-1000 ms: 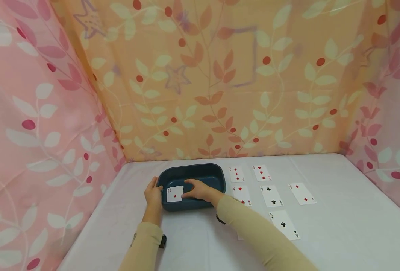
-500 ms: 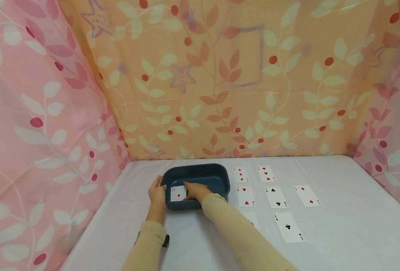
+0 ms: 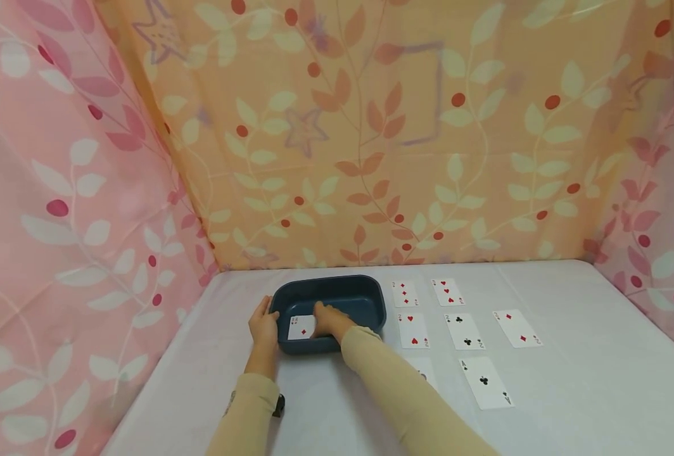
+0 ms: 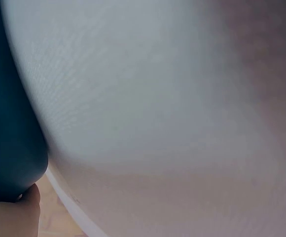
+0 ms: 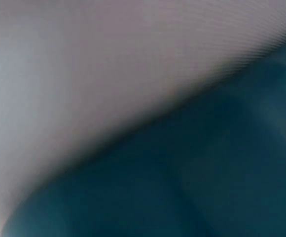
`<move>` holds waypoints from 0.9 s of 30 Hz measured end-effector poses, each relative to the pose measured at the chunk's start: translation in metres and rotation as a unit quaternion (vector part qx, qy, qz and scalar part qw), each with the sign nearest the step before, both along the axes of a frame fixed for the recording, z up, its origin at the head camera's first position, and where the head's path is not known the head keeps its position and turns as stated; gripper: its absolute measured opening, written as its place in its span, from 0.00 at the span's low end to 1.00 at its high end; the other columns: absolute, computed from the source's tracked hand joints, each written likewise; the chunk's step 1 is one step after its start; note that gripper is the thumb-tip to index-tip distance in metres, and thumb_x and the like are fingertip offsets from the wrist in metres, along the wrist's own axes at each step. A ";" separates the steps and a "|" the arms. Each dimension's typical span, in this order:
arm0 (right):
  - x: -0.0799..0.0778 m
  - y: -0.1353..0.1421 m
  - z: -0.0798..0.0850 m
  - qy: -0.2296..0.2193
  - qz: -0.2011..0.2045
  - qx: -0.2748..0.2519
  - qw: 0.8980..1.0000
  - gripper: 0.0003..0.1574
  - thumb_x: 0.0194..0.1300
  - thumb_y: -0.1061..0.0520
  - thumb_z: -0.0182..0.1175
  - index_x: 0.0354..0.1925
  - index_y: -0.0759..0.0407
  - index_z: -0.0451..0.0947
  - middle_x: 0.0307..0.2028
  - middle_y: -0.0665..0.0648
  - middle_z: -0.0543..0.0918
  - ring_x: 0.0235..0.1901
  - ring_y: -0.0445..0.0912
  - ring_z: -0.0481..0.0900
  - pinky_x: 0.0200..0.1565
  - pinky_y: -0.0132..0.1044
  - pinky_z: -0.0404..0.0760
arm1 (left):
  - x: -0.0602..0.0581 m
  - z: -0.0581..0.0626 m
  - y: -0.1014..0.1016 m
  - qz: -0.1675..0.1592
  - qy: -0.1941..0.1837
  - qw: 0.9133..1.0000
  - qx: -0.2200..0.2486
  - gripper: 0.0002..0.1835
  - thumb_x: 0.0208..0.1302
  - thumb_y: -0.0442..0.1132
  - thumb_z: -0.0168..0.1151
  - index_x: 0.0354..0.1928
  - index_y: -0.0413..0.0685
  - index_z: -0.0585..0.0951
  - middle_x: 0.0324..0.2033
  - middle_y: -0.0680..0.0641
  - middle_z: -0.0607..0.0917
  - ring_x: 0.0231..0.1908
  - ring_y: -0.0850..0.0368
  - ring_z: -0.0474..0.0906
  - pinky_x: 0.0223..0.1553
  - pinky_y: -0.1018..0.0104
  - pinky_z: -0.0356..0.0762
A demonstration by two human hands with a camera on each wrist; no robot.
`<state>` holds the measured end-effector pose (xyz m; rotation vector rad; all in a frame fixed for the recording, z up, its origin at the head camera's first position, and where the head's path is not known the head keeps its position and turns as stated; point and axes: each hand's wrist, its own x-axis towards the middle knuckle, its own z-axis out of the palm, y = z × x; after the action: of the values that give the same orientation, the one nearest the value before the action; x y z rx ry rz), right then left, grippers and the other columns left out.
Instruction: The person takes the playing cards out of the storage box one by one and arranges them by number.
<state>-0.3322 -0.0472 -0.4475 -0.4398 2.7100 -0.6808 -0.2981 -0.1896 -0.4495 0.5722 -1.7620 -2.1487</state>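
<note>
In the head view a dark blue rectangular basin [image 3: 365,297] stands on the white-covered table. My left hand [image 3: 264,326] grips its left end, thumb at the rim and fingers along the outer wall. Inside the basin's left part lies a small stack of white playing cards [image 3: 299,327], a red diamond on top. My right hand [image 3: 330,321] reaches over the near wall and holds the stack's right edge; its fingertips are partly hidden. The left wrist view shows the basin wall [image 4: 10,108] and part of a finger [image 4: 15,217]. The right wrist view shows blurred basin wall [image 5: 158,197].
Several playing cards lie face up right of the basin, among them a three of hearts [image 3: 448,292], a two of diamonds [image 3: 517,329] and an ace of clubs [image 3: 487,382]. One card [image 3: 422,370] is partly under my right sleeve. Patterned cloth [image 3: 337,158] encloses the back and sides.
My right hand's fingers have closed in on the right edge of the cards, and the stack has shifted slightly. The left hand stays on the basin. The head view has swung slightly left.
</note>
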 end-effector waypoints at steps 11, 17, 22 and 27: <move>-0.002 -0.002 -0.002 0.033 0.013 -0.059 0.998 0.39 0.45 0.56 0.79 0.48 0.59 0.64 0.42 0.59 0.78 0.44 0.54 0.77 0.51 0.55 0.72 | 0.001 0.000 -0.001 -0.003 0.008 1.000 0.001 0.30 0.67 0.19 0.41 0.72 0.34 0.57 0.70 0.37 0.60 0.71 0.48 0.54 0.70 0.60 0.51; -0.005 0.002 -0.004 0.015 0.043 -0.208 0.977 0.30 0.48 0.72 0.72 0.43 0.61 0.64 0.31 0.57 0.76 0.31 0.46 0.73 0.37 0.37 0.74 | 0.000 0.000 0.001 -0.007 0.011 1.000 0.010 0.30 0.67 0.19 0.40 0.72 0.33 0.57 0.70 0.37 0.61 0.71 0.49 0.54 0.70 0.60 0.51; -0.005 0.005 -0.001 0.006 0.044 -0.333 0.942 0.23 0.51 0.77 0.65 0.43 0.67 0.68 0.22 0.52 0.70 0.23 0.42 0.67 0.27 0.28 0.68 | -0.002 -0.001 0.001 -0.009 0.012 1.000 0.012 0.30 0.69 0.21 0.40 0.72 0.34 0.57 0.71 0.38 0.61 0.71 0.50 0.54 0.70 0.61 0.52; -0.003 0.008 0.004 0.035 0.044 -0.368 0.928 0.21 0.54 0.77 0.64 0.46 0.70 0.71 0.22 0.52 0.73 0.23 0.41 0.70 0.28 0.30 0.77 | -0.002 -0.001 -0.001 -0.005 0.017 1.000 0.011 0.30 0.68 0.20 0.41 0.72 0.33 0.56 0.70 0.37 0.61 0.71 0.50 0.54 0.70 0.61 0.51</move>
<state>-0.3348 -0.0390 -0.4431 -0.7533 2.3815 -1.6801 -0.3002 -0.1905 -0.4508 0.5313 -1.7297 -2.1738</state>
